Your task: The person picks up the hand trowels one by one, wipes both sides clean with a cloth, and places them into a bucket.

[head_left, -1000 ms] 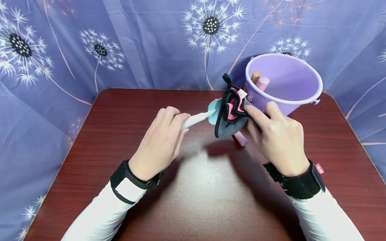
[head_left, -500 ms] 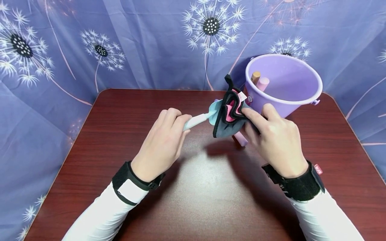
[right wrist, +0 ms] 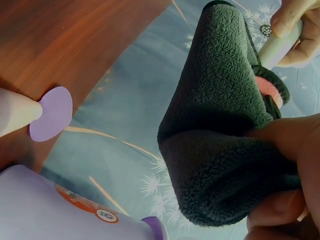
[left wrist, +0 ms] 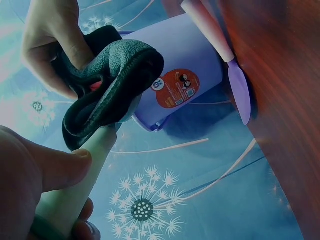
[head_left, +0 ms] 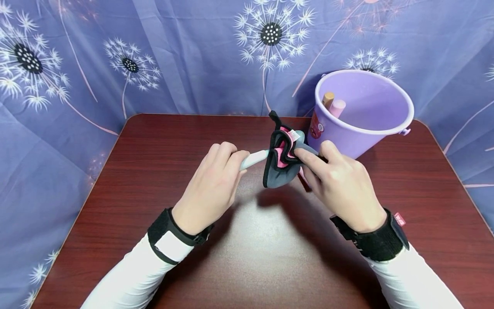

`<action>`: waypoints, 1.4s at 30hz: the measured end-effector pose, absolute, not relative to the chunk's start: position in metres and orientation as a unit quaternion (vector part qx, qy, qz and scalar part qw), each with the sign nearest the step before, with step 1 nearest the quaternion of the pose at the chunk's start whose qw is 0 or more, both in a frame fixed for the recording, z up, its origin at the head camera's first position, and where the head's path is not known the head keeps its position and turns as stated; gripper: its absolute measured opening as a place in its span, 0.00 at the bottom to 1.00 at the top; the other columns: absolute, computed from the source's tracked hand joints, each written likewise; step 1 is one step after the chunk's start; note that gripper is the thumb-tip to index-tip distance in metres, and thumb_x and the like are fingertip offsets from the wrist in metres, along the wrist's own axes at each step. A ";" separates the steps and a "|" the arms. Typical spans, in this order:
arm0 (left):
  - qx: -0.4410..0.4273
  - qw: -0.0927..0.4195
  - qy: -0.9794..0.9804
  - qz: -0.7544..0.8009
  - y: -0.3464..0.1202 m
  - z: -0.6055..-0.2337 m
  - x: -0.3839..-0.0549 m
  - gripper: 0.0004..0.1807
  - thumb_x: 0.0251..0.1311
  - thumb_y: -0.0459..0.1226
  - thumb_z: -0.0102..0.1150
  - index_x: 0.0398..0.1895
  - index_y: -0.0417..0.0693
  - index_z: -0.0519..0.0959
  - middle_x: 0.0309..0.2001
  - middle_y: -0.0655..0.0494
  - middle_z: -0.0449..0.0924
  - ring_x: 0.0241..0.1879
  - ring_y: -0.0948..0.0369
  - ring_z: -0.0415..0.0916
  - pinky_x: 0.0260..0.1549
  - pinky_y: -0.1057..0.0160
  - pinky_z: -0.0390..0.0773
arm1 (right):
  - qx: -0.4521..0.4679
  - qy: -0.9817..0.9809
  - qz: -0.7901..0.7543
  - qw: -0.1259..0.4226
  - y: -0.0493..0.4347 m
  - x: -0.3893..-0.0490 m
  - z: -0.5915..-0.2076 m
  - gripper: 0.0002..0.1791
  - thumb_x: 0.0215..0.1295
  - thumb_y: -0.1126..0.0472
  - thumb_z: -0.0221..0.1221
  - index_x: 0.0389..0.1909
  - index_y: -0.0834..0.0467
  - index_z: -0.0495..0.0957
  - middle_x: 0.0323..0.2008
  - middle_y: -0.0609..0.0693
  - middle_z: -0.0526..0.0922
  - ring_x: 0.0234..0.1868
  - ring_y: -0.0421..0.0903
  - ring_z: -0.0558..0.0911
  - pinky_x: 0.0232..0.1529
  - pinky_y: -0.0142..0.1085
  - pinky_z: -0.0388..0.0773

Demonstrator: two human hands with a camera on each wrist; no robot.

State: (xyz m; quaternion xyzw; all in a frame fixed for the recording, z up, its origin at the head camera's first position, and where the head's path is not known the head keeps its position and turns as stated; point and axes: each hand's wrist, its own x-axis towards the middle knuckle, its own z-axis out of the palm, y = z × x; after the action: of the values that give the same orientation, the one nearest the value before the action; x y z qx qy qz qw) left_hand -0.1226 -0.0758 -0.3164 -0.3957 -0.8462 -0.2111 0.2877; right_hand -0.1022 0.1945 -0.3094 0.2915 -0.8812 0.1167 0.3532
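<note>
Two rods [head_left: 337,108] lean inside a bucket [head_left: 376,102]; left fingers [head_left: 236,161] grip a white handle [head_left: 255,159], right fingers [head_left: 311,160] pinch cloth [head_left: 278,177].

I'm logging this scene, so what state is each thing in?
Left hand: gripping the white-handled tool.
Right hand: pinching the cloth.
Cloth: bunched in folds.
White-handled tool: partly hidden by the cloth.
Purple bucket: upright, open-topped.
Tan handle, pink handle: tilted inside the bucket.
Purple-bladed tool: lying on the table.

Cloth [right wrist: 215,80]: rough, matt pile. Tool handle [head_left: 254,159]: smooth, plastic-looking. Bucket [head_left: 343,139]: smooth plastic. Tabletop [head_left: 154,171]: glossy wood grain.
</note>
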 end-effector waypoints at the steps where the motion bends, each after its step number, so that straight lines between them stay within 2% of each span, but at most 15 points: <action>1: -0.397 0.288 -0.846 -0.211 -0.076 -0.317 -0.123 0.12 0.71 0.34 0.54 0.49 0.32 0.75 0.37 0.47 0.67 0.33 0.52 0.60 0.32 0.59 0.63 | 0.294 -0.881 0.116 0.351 0.194 -0.102 -0.310 0.16 0.65 0.62 0.55 0.52 0.55 0.83 0.26 0.52 0.63 0.16 0.45 0.59 0.12 0.41 0.62; 18: -0.397 0.287 -0.847 -0.206 -0.075 -0.314 -0.120 0.13 0.73 0.37 0.51 0.49 0.33 0.76 0.37 0.47 0.67 0.33 0.52 0.60 0.31 0.59 0.63 | 0.342 -0.866 0.102 0.351 0.191 -0.103 -0.308 0.16 0.65 0.64 0.58 0.53 0.55 0.83 0.28 0.54 0.64 0.18 0.47 0.59 0.17 0.40 0.63; 25: -0.406 0.277 -0.846 -0.206 -0.076 -0.315 -0.120 0.17 0.77 0.39 0.44 0.49 0.33 0.76 0.37 0.48 0.67 0.33 0.52 0.60 0.32 0.59 0.63 | 0.344 -0.859 0.094 0.368 0.192 -0.103 -0.305 0.16 0.66 0.64 0.57 0.53 0.55 0.83 0.27 0.55 0.65 0.19 0.51 0.62 0.18 0.43 0.63; 30: -0.411 0.270 -0.846 -0.207 -0.075 -0.316 -0.120 0.14 0.74 0.37 0.49 0.51 0.33 0.75 0.38 0.47 0.67 0.34 0.52 0.61 0.33 0.59 0.64 | 0.321 -0.857 0.093 0.393 0.193 -0.103 -0.302 0.16 0.70 0.64 0.52 0.52 0.55 0.84 0.26 0.55 0.63 0.17 0.49 0.58 0.15 0.41 0.58; 35: -0.411 0.265 -0.848 -0.205 -0.076 -0.317 -0.121 0.15 0.74 0.37 0.49 0.52 0.33 0.75 0.39 0.47 0.68 0.35 0.53 0.62 0.33 0.59 0.64 | 0.299 -0.850 0.097 0.423 0.192 -0.103 -0.297 0.12 0.70 0.64 0.56 0.49 0.56 0.85 0.24 0.55 0.62 0.15 0.46 0.52 0.13 0.40 0.54; 37: -0.409 0.265 -0.849 -0.204 -0.076 -0.317 -0.120 0.15 0.75 0.38 0.48 0.52 0.33 0.75 0.39 0.47 0.68 0.35 0.53 0.61 0.32 0.60 0.64 | 0.292 -0.850 0.099 0.427 0.193 -0.103 -0.297 0.12 0.69 0.64 0.57 0.48 0.56 0.85 0.25 0.55 0.62 0.15 0.46 0.52 0.13 0.40 0.54; 42: -0.405 0.271 -0.848 -0.208 -0.077 -0.315 -0.120 0.13 0.72 0.35 0.53 0.52 0.33 0.75 0.39 0.47 0.68 0.35 0.53 0.62 0.32 0.60 0.65 | 0.266 -0.858 0.097 0.429 0.200 -0.106 -0.300 0.14 0.67 0.66 0.54 0.48 0.55 0.85 0.25 0.56 0.64 0.14 0.48 0.54 0.12 0.42 0.56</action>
State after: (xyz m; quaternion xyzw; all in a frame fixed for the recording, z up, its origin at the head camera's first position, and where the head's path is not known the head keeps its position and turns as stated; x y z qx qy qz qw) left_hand -0.1197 -0.0769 -0.3149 -0.4051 -0.8480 -0.2082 0.2709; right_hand -0.1062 0.2001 -0.2997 0.2660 -0.8580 0.0974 0.4285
